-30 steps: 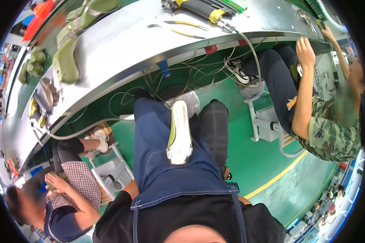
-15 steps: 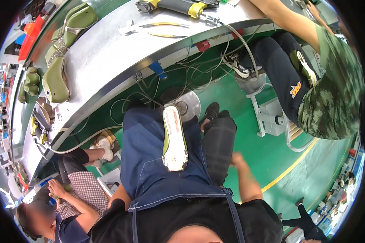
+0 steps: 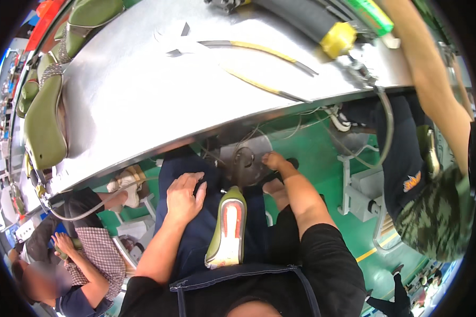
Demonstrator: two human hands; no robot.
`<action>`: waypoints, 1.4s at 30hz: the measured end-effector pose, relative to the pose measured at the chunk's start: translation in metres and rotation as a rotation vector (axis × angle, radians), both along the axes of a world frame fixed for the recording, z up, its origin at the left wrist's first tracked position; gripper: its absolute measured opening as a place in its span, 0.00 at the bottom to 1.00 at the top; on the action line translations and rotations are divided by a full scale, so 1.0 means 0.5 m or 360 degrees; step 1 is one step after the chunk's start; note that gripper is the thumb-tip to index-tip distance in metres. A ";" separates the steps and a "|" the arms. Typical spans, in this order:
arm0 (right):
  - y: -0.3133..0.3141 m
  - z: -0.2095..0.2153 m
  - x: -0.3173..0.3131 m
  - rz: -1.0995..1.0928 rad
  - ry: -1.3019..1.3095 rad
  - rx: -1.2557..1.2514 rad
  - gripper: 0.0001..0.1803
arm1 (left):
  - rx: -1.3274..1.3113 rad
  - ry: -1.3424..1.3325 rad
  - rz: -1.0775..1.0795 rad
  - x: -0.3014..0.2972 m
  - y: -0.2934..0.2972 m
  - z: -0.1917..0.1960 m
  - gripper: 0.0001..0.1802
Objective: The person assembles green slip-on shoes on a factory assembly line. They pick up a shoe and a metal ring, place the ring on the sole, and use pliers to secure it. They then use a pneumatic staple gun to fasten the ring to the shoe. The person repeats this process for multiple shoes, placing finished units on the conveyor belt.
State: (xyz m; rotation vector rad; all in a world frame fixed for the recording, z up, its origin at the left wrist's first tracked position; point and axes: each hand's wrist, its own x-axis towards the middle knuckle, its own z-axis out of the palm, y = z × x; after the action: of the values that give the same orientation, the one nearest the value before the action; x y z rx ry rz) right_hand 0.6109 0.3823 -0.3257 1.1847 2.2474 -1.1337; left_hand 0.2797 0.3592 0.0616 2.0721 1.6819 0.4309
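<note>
A green shoe (image 3: 228, 228) lies sole up across my lap, its pale bottom with a reddish strip facing me; neither hand touches it. My left hand (image 3: 185, 196) is over my left thigh, left of the shoe, with its fingers stretched out and nothing in them. Farther out, past the shoe's far end and to its right, my right hand (image 3: 273, 160) is held low beside a round metal stool top (image 3: 251, 150). Its fingers are curled closed; whatever they may hold is hidden.
On the metal workbench (image 3: 121, 100) lie pincers (image 3: 262, 50) with yellow-black handles and a black-and-yellow power tool (image 3: 307, 24) with a hose (image 3: 390, 119). Green shoes (image 3: 46, 124) stand at its left end. Co-workers sit on both sides; one's arm (image 3: 428, 63) reaches over the bench.
The bench and its tools now look nearer and larger. Both my hands have come forward from beside my body. The shoe sits closer to my waist in the picture.
</note>
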 end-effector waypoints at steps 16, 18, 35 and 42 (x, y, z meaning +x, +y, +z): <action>-0.086 -0.162 -0.124 -0.0678 -0.0196 -0.0334 0.27 | 0.0022 0.0015 -0.0023 -0.003 0.021 -0.016 0.10; -0.079 -0.159 -0.126 -0.0681 -0.0134 -0.0350 0.28 | -0.0005 -0.0029 -0.0025 0.003 0.028 -0.013 0.09; -0.062 0.688 -0.130 -0.1139 0.0543 0.0108 0.35 | -0.0141 -0.0450 0.0226 0.041 0.018 0.013 0.22; -0.152 0.837 -0.154 -0.1290 0.0708 0.0318 0.33 | -0.0617 -0.0730 0.0114 0.045 0.020 -0.021 0.38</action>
State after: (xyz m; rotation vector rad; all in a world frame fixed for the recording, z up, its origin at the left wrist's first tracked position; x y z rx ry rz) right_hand 0.5337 0.3065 0.0929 2.2369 2.2599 -1.6022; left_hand 0.3023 0.3693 0.0510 1.5021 1.4301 0.5103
